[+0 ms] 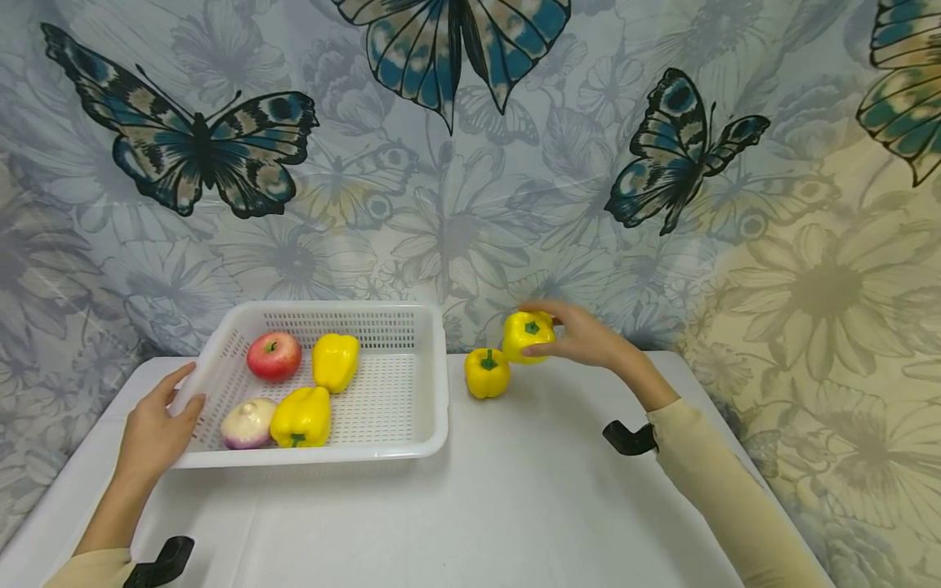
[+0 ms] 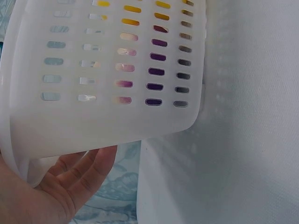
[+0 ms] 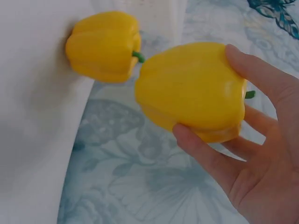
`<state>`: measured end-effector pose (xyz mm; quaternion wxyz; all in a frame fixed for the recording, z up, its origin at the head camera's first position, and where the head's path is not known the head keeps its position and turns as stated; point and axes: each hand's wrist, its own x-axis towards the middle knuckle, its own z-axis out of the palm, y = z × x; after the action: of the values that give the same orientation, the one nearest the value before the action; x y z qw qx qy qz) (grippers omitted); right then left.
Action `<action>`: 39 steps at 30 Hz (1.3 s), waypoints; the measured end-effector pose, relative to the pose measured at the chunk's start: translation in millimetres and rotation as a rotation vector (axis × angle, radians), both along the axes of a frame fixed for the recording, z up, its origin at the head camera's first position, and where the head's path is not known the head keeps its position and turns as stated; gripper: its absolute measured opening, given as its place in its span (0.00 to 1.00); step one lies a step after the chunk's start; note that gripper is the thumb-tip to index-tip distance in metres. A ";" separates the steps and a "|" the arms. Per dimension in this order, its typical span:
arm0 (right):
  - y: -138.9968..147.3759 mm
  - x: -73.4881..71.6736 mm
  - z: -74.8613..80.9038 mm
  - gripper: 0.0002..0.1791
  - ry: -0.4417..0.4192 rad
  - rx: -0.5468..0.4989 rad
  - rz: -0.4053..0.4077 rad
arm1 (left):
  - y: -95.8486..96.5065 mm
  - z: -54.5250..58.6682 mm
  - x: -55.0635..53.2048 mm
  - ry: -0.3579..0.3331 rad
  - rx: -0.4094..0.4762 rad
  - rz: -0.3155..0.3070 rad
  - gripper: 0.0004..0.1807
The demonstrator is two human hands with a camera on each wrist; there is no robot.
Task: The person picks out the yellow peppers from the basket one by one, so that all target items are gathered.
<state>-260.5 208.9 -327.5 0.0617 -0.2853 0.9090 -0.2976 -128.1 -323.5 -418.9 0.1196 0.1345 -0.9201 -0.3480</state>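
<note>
My right hand (image 1: 581,333) grips a yellow bell pepper (image 3: 191,88) between thumb and fingers, its green stem facing the palm in the right wrist view. Just beside it, a second yellow bell pepper (image 1: 487,374) stands on the table with its stem up. On the left, my left hand (image 1: 158,425) holds the end of a white perforated basket (image 1: 430,400), thumb over the rim and fingers on the outer side. Inside the basket lie a red apple (image 1: 274,356), a purple-and-white onion (image 1: 248,423) and two more yellow bell peppers (image 1: 336,363).
A white cloth covers the table (image 1: 470,514), whose far edge runs close to a butterfly-patterned backdrop (image 1: 470,212). The basket's right part shows bare slotted floor. Black wrist mounts (image 1: 630,438) stick out from both forearms.
</note>
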 end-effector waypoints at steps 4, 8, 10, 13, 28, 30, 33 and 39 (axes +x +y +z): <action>10.3 -1.8 -7.4 0.39 -0.013 0.023 -0.025 | -0.5 0.1 -0.3 -0.010 0.003 0.004 0.31; 17.5 -2.2 -13.8 0.39 -0.029 0.041 -0.048 | -0.5 0.2 -0.1 -0.012 0.004 0.006 0.31; 20.0 -3.2 -17.8 0.39 -0.029 0.048 -0.050 | -0.4 0.3 -0.1 -0.009 0.003 0.006 0.31; 21.9 -4.6 -25.2 0.38 -0.045 0.058 -0.047 | -0.6 0.5 -0.4 -0.005 0.002 0.005 0.31; 21.7 -15.7 -53.7 0.40 -0.166 0.111 0.018 | 0.9 2.0 -0.3 0.002 0.004 0.006 0.30; 22.4 -17.6 -55.8 0.39 -0.166 0.116 0.036 | 0.5 1.3 -0.4 0.003 0.003 0.006 0.30; 24.9 -19.8 -57.9 0.39 -0.178 0.116 0.051 | 0.4 0.6 -0.5 0.002 0.005 0.004 0.30; 28.8 -20.6 -58.3 0.38 -0.204 0.113 0.067 | 0.1 1.1 -0.5 -0.005 0.007 0.004 0.31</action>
<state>-281.1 237.7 -385.8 0.1798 -0.2797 0.9032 -0.2713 -128.6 -323.5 -417.8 0.1177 0.1377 -0.9189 -0.3505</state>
